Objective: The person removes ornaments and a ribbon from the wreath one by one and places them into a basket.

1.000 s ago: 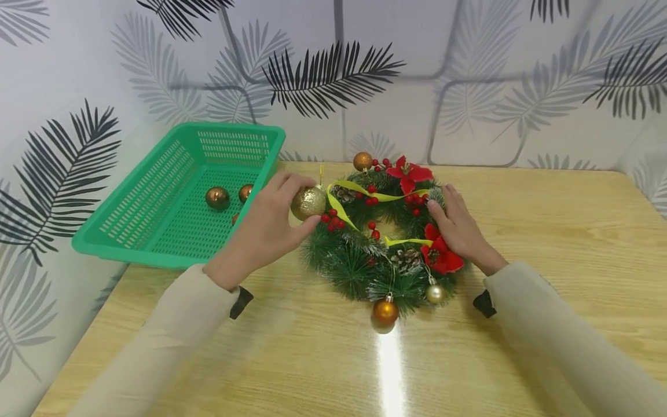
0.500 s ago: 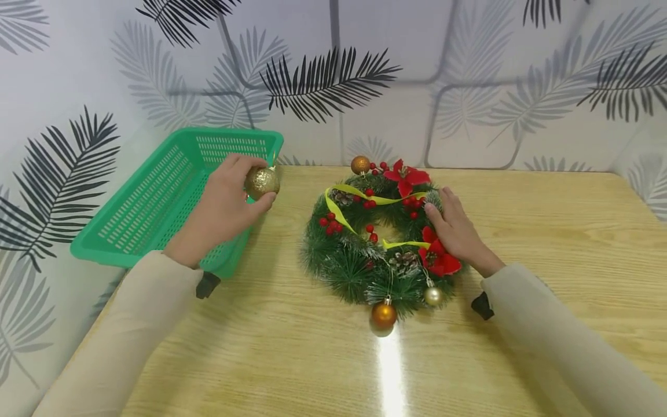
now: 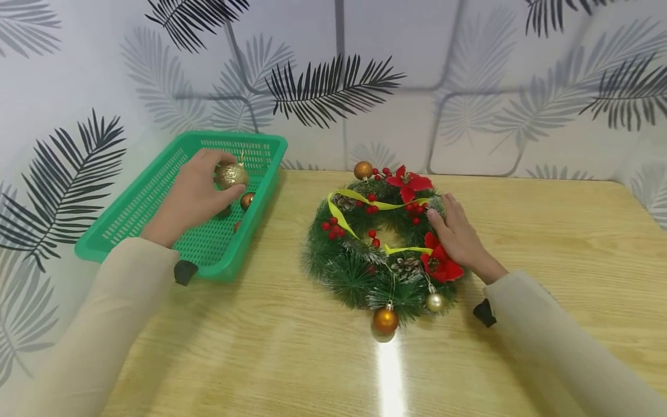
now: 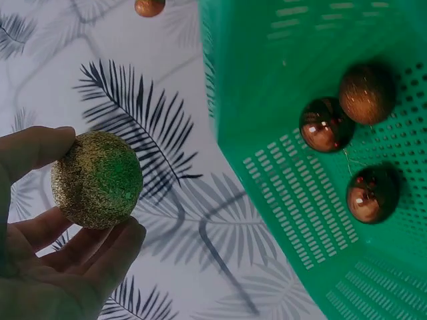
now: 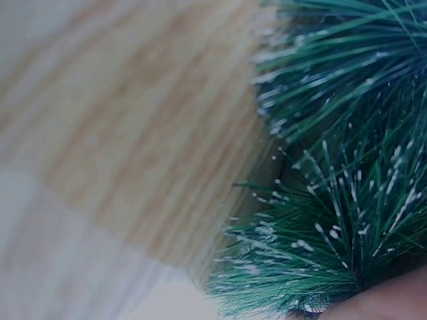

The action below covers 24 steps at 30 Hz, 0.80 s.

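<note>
My left hand [image 3: 187, 200] pinches a gold glitter bauble [image 3: 231, 176] between thumb and fingertips, with its yellow hanging loop standing up. In the head view they overlap the green plastic basket [image 3: 258, 219]. The left wrist view shows the bauble [image 4: 99, 180] up close, in front of the patterned wall. On the table lies a green Christmas wreath [image 3: 346, 278] with red flowers, berries, pine cones and a yellow ribbon. My right hand [image 3: 461, 240] rests on its right side, fingers extended along the outer edge and thumb over the needles; the right wrist view shows little of this hand.
Several copper-brown baubles [image 4: 327, 125] lie inside the basket. An orange bauble [image 3: 385, 319] and a small pale gold bauble [image 3: 435, 302] hang at the wreath's near edge; another orange bauble [image 3: 363, 170] sits at its back. The patterned wall [image 3: 333, 133] stands behind the table.
My left hand has carried the gold bauble left, away from the wreath's left edge and over to the basket. The right hand stays on the wreath.
</note>
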{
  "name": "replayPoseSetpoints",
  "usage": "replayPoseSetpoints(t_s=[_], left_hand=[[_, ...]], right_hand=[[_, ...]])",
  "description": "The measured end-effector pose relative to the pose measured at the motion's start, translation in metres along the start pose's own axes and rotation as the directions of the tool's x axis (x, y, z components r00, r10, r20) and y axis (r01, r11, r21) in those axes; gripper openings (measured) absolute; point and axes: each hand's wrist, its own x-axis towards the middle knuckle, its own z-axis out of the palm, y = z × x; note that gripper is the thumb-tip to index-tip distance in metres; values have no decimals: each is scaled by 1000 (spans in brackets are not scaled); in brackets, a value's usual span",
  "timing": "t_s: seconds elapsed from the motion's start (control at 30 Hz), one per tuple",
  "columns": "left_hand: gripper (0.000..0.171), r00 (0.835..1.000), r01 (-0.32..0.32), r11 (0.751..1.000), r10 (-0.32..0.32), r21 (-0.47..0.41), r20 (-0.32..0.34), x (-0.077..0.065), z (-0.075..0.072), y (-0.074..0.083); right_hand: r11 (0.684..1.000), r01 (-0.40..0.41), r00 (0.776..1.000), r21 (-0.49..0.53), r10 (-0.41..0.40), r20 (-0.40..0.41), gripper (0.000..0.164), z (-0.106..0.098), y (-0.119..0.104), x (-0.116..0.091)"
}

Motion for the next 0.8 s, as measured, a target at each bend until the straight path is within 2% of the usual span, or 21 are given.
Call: replayPoseSetpoints(t_s=[0.3, 0.8], left_hand=[[45, 994, 86, 996, -87, 17, 61, 5, -8, -27], [57, 965, 173, 983, -183, 70, 187, 17, -17, -57]], right_hand=[[1000, -7, 1000, -5, 7, 0, 75, -1, 1, 0], [1000, -18, 1000, -10, 18, -8, 75, -1, 2, -1]])
